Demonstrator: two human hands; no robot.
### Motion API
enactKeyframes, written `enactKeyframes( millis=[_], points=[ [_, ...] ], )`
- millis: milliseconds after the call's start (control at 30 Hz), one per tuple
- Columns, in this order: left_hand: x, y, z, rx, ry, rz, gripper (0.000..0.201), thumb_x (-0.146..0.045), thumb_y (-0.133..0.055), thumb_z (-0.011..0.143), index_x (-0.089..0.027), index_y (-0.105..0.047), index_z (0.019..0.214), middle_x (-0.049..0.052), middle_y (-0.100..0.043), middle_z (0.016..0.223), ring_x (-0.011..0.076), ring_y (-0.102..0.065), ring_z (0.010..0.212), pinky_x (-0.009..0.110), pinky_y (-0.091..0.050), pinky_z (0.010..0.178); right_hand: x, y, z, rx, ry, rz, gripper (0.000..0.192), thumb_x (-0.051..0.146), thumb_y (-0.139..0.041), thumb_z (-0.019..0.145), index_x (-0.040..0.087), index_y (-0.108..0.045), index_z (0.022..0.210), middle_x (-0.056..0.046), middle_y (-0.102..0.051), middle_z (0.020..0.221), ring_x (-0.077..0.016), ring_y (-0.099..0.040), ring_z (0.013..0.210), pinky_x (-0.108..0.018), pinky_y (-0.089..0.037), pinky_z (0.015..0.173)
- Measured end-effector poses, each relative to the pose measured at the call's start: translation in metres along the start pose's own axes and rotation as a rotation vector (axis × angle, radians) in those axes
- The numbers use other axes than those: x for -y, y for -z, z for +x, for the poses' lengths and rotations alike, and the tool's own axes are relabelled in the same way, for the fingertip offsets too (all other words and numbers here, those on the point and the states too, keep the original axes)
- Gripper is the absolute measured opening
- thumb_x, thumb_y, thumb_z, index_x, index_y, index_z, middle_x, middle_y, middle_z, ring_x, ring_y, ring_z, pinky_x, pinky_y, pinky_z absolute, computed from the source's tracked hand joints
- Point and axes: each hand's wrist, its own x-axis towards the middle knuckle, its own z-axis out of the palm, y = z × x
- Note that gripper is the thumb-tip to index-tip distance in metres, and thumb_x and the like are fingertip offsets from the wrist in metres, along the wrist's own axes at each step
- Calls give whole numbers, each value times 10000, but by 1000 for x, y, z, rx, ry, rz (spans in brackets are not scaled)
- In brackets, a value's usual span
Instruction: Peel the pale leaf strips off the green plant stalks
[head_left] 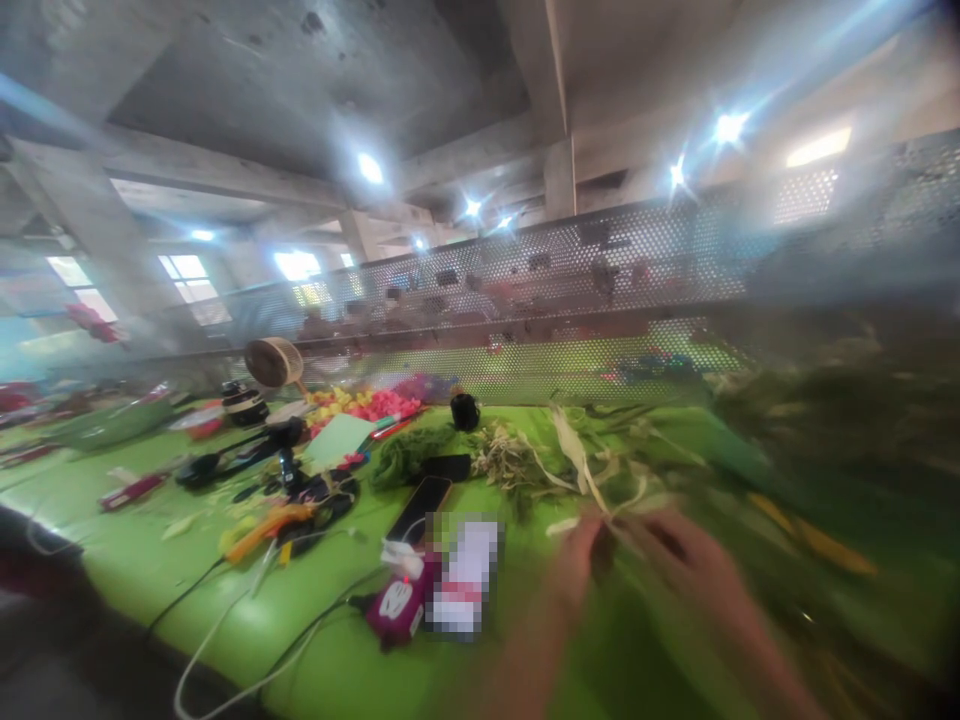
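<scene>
My left hand (585, 550) is closed in a pinch above the green table, at the lower end of a long pale green artificial-looking leaf (572, 445). Close beside it, my right hand (679, 545) has its fingers curled in at the same spot; motion blurs what they grip. The leaf points up and away from both hands. A bunch of pale dried-looking stems (506, 455) lies just beyond my left hand. Loose strips and leaves are strewn around and behind the hands.
Left of my hands are a phone (420, 510), a purple box with cables (397, 600) and an orange glue gun (270, 530). Pink and yellow flowers (367, 402) lie farther back. A perforated metal screen (525, 290) borders the table. A dark green heap (817, 420) stands right.
</scene>
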Motion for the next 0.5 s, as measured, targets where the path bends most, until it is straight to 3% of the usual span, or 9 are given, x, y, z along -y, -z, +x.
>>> enactKeyframes(
  millis=[67,167,300,500],
  points=[
    [-1,-2,-1,67,7,-111,516,-636,-606,731,-143,-688,860,1,-559,644,114,-440,590,248,-358,630,3,-3,-1,80,-66,24,346,521,-537,823,222,-630,677,-23,-669,711,-188,-600,661,-268,-437,592],
    [-4,-5,-3,93,9,-175,474,-597,-629,727,-140,-681,841,-3,-537,630,110,-421,582,251,-357,644,6,-4,0,82,-150,77,371,556,-570,778,211,-639,664,-23,-676,692,-189,-594,643,-263,-422,568],
    [-4,-3,-5,77,-16,-64,423,-534,-608,758,-138,-681,890,25,-583,675,150,-501,690,272,-385,728,9,-1,2,71,-246,226,334,548,-634,734,217,-677,734,-15,-684,695,-181,-593,640,-248,-413,555],
    [-1,-1,-10,192,-27,130,368,-488,-587,787,-143,-682,872,37,-612,714,173,-525,752,279,-398,736,-2,-2,2,52,-356,575,300,506,-722,696,213,-660,695,-4,-664,662,-150,-586,610,-228,-440,563]
  ],
)
